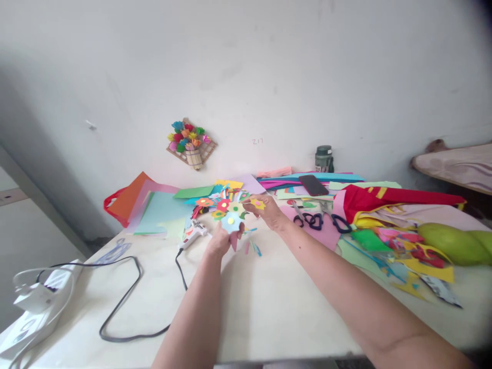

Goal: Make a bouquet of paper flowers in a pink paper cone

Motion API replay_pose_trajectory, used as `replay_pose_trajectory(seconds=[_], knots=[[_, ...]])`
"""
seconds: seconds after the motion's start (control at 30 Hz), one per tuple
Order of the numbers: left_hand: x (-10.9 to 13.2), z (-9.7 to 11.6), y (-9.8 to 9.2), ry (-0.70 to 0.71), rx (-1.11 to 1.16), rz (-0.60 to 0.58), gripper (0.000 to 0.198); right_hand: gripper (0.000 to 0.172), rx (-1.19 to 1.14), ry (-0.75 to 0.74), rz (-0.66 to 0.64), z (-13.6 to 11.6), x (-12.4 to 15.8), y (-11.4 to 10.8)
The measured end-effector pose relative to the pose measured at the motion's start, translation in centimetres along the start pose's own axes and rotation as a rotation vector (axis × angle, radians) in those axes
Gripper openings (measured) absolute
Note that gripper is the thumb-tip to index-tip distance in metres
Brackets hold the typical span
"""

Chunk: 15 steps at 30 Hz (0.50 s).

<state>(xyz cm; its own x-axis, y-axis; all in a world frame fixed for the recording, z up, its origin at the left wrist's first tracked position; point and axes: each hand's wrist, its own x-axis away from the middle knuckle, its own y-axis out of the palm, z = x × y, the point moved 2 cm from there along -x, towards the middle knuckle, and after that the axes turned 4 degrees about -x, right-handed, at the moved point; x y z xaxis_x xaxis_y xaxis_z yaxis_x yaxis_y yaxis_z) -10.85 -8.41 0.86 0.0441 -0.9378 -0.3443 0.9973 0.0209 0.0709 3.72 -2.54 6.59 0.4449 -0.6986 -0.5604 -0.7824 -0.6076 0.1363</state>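
My left hand (220, 241) is closed round the lower part of a paper flower bouquet (232, 221). Light blue, pale yellow, red and orange blooms fan out above the fingers, and a pink pointed piece (234, 241) shows below them. On the bouquet's right side, my right hand (266, 211) pinches a small yellow paper flower (257, 204) with a pink centre. Whether that flower touches the bouquet I cannot tell. A white glue gun (193, 236) lies left of the bouquet. Small paper strips (254, 248) are scattered below it.
Scissors (315, 221), a phone (314, 185) and a bottle (324, 160) are at the right back. Coloured sheets (159, 212) lie left. Paper scraps and a green bag-like object (449, 243) lie right. A black cord (126, 338) runs toward a power strip (57, 287).
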Motion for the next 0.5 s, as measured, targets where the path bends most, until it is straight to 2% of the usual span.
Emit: replay_pose_trajectory(seconds=[0.07, 0.17, 0.5], knots=[[0.00, -0.12, -0.11, 0.020, 0.022, -0.056, 0.038, 0.025, 0.059, -0.089, -0.036, -0.37, -0.14, 0.00], [-0.05, -0.36, -0.27, 0.000, 0.025, -0.071, 0.043, 0.023, 0.156, -0.172, -0.064, -0.76, -0.35, 0.06], [0.08, 0.31, 0.54, -0.019, 0.031, -0.037, 0.051, 0.014, 0.346, -0.139, -0.125, -0.13, -0.45, 0.23]])
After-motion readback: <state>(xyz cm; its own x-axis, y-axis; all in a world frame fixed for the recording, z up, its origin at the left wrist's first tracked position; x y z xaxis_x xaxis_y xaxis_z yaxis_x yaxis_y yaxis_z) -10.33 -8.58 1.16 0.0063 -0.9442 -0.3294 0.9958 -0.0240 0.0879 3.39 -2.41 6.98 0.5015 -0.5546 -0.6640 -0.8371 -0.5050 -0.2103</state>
